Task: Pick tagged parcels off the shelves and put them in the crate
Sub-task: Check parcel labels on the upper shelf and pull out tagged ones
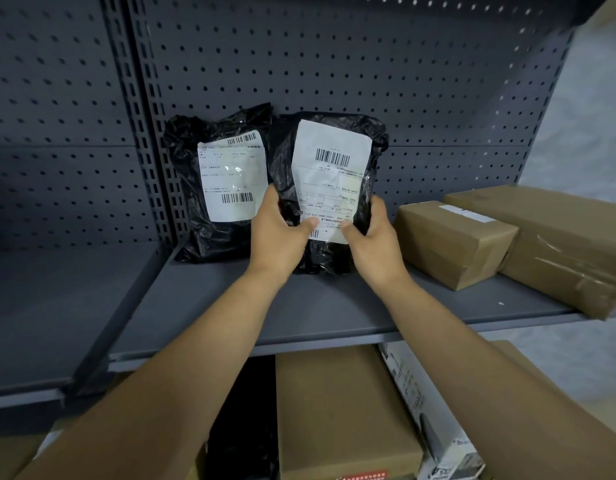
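A black plastic parcel (334,161) with a white barcode label stands upright on the grey shelf (334,313). My left hand (279,237) grips its lower left edge, thumb on the label. My right hand (372,237) holds its lower right edge the same way. A second black parcel (220,174) with its own white label leans against the pegboard just to the left, partly tucked behind the first. No crate is in view.
Two brown cardboard boxes, a small one (452,240) and a larger one (559,244), lie on the shelf's right end. On the shelf below sit a brown box (341,410) and a white printed box (424,410). A slotted upright (144,133) divides the shelving bays.
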The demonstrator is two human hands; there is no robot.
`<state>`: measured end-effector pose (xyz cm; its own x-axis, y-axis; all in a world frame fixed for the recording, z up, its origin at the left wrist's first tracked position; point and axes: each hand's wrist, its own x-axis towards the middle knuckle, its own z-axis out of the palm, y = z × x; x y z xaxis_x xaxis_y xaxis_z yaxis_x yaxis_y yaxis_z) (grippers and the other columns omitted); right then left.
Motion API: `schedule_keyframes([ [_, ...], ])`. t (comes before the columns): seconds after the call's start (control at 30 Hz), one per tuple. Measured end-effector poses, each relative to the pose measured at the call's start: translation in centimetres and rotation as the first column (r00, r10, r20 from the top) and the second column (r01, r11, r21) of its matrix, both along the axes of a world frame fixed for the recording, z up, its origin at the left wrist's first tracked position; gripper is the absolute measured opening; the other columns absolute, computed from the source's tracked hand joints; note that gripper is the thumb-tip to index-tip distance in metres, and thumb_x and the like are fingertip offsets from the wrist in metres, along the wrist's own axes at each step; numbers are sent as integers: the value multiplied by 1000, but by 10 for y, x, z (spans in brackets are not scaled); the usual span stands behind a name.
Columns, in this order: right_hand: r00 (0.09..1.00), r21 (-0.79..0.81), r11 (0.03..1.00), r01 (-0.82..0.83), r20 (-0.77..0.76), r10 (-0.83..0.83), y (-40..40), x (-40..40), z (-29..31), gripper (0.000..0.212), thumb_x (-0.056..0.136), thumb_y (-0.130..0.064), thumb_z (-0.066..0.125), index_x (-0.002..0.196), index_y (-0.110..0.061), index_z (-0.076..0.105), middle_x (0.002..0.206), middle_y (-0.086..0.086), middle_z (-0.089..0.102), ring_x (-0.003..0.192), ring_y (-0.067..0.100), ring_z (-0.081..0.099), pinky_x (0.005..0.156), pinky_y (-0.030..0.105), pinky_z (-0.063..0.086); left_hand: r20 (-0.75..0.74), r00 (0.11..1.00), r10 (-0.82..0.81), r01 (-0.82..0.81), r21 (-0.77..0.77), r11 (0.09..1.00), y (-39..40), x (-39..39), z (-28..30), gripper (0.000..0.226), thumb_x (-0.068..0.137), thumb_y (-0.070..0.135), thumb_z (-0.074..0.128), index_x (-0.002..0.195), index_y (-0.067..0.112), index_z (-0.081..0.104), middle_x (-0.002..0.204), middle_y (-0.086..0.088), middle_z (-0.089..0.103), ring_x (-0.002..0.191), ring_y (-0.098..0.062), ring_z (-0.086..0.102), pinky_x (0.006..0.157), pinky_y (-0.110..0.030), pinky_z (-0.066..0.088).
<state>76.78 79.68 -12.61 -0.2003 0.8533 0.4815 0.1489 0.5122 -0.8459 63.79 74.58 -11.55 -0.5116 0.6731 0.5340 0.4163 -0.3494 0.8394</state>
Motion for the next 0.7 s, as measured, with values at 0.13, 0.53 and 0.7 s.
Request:
schedule_keyframes([
  [0.13, 998, -26, 1000, 14, 62, -12, 11, -4, 13, 33, 97, -7, 54, 130, -13, 47, 127, 3, 62, 112, 13, 57, 89, 22, 43, -93, 990, 102, -108, -62, 992, 6, 0, 14, 47, 79, 7, 78, 117, 15, 51, 112, 5, 63, 100, -8, 58, 81, -12, 42],
  [0.53, 967, -59, 998, 31, 256, -15, 53, -23, 10, 56, 93, -3, 56, 144, -10, 34, 142, 10, 48, 132, 24, 47, 104, 31, 42, -591, 711, 380, -512, -66, 856, 30, 5, 15, 73, 75, 10, 78, 136, 4, 37, 128, -18, 45, 112, -34, 53, 90, -38, 49],
  [0.7, 920, 109, 994, 3, 390, -46, 45, 14, 44, 74, 93, -20, 62, 154, -10, 22, 153, 14, 29, 141, 29, 32, 116, 34, 28, -584, 767, 266, -373, -69, 925, 32, 33, 26, 41, 85, 16, 65, 124, 11, 53, 121, -12, 53, 105, -29, 56, 83, -42, 51],
])
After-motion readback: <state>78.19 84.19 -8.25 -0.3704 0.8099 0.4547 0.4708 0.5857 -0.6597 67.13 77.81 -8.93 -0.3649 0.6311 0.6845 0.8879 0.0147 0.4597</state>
